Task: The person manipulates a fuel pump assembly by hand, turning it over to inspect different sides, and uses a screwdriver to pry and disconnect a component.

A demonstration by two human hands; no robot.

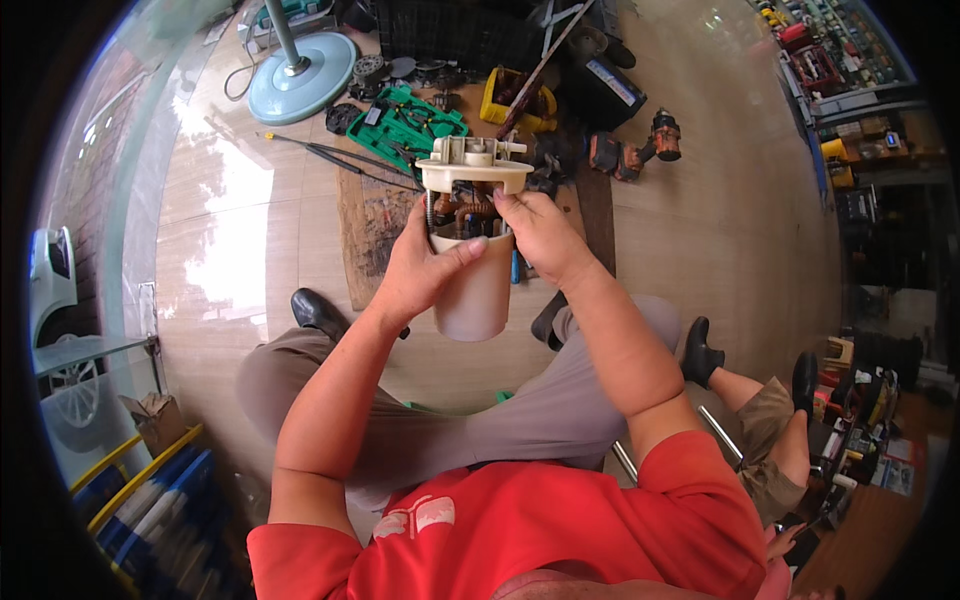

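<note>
holding a fuel pump module (473, 218) up before the knees (280, 385) over there; the left hand (418, 265) clasps its white canister (473, 295), fingers wrapped round; the right hand (542, 235) grips beneath the cream flange (474, 178)

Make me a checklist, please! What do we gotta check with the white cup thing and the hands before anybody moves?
1. Left hand holding the white canister: ok, thumb across its front.
2. Right hand firmly on the cream cap: cannot tell; the thumb is at its edge, but the fingers are mostly hidden.
3. Cap closed down on the canister: not ok, a gap shows between them.
4. Brown ribbed hose fixed at both ends: cannot tell, its ends aren't clear.
5. Green tool case open: ok, it lies open on the far side of the canister.
</note>
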